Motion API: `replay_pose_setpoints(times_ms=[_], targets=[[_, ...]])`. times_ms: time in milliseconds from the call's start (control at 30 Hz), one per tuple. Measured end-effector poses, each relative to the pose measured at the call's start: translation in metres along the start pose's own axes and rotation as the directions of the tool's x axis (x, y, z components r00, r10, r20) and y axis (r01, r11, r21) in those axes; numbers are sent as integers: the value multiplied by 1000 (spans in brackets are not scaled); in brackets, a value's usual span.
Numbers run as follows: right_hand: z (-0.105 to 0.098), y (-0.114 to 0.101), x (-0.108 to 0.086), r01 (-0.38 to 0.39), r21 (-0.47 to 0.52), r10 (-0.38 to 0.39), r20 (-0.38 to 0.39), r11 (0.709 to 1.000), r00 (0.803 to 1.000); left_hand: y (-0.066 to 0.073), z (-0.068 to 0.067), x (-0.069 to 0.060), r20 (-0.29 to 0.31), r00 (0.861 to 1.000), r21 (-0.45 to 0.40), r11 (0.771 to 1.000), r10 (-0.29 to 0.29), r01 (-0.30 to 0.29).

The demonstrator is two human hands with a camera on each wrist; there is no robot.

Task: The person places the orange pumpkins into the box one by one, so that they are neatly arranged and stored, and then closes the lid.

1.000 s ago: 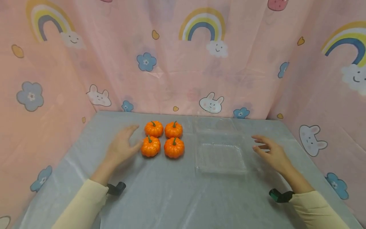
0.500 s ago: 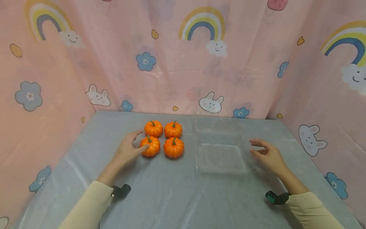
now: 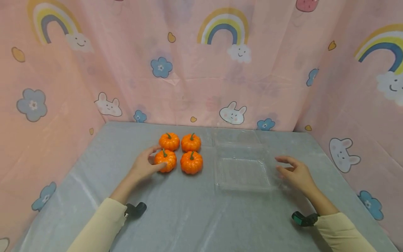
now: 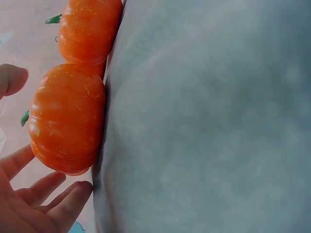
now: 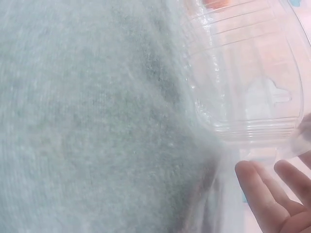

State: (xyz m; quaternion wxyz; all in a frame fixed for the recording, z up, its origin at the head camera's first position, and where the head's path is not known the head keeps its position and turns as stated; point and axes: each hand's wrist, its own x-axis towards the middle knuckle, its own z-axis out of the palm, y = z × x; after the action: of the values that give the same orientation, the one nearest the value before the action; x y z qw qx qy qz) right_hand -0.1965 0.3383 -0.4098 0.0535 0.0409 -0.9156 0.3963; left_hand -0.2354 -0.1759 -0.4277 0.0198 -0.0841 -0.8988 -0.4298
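My left hand [image 3: 142, 168] reaches around the near-left small orange pumpkin [image 3: 168, 160], which sits upright on the table. In the left wrist view the thumb [image 4: 12, 80] stands apart from that pumpkin, while the fingers [image 4: 73, 204] lie close along its other side; whether they touch is unclear. Beside it is the near-right pumpkin [image 3: 191, 163]. Over on the right, my right hand [image 3: 297, 175] is at the right edge of a clear plastic clamshell box [image 3: 244, 187], with fingers loosely bent. The right wrist view shows fingers [image 5: 262, 194] next to the box's corner.
Two more pumpkins stand behind, the far-left one [image 3: 169, 141] and the far-right one [image 3: 191, 142]. The box's raised lid [image 3: 237, 137] is at its back. Grey cloth covers the table [image 3: 189, 217], and a pink patterned curtain [image 3: 189, 91] encloses it on three sides.
My left hand has moved right, so its thumb now overlaps the near-left pumpkin in the head view. The right hand has shifted slightly nearer me and towards the box. Pumpkins and box have stayed put.
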Motion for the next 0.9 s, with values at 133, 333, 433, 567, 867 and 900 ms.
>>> replay_pose_setpoints(times_ms=[133,333,433,567,867,900], targets=[[1,1,-1,-22,29,21,25,999,999,0,1,-1,16,1000,1,1000,-9,9],[4,3,-1,-43,72,39,50,996,998,0,2,-1,37,999,1,999,-32,32],[5,5,-2,-43,126,34,65,991,997,0,3,0,37,998,8,999,-47,47],[6,8,-2,-50,227,31,88,973,996,1,2,0,38,997,-4,998,-61,61],[6,8,-3,-63,371,17,126,926,992,7,-6,-2,40,996,-44,996,-80,82],[5,8,-3,-63,373,17,127,926,992,8,-7,-2,41,996,-49,995,-84,86]])
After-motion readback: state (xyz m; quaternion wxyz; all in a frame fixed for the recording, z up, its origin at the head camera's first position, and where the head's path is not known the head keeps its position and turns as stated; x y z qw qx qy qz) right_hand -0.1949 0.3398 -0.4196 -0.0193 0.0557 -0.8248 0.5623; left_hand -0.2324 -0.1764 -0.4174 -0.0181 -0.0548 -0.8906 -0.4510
